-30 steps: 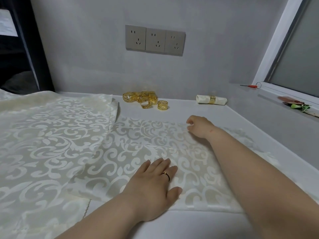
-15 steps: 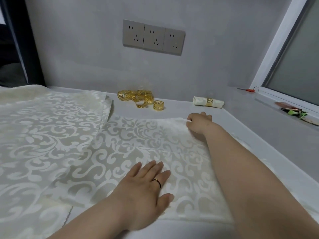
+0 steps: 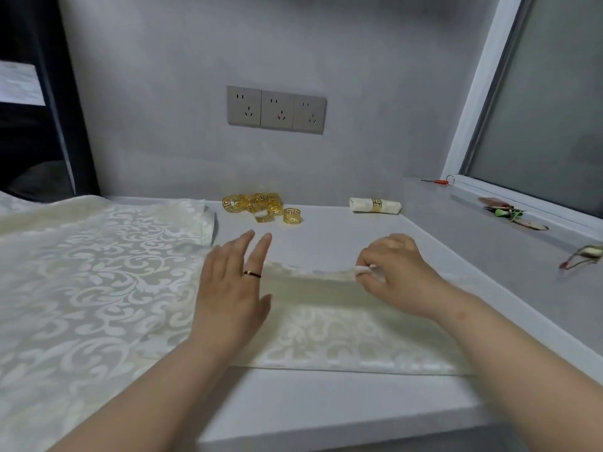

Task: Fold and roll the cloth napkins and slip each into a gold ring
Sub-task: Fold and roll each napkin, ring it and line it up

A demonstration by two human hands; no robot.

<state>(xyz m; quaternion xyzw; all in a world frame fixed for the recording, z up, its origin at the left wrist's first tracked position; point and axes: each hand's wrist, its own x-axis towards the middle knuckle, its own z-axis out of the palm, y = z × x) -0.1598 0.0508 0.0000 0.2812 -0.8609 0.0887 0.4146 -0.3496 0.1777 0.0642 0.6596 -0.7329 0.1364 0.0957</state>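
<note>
At nine o'clock the spare napkins lay flat and unrolled, our left hand spread open-fingered below the gold rings heaped at twelve, our right hand pinched the far edge of the napkin at six mid-fold, and just one ringed roll sat done at one o'clock.

Cream napkin, far edge lifted

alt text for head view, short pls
A person's right hand pinches the far edge of a cream patterned napkin and lifts it off the table, while the left hand is open at its left end. Behind lie a pile of gold rings and one rolled napkin in a ring.
</note>
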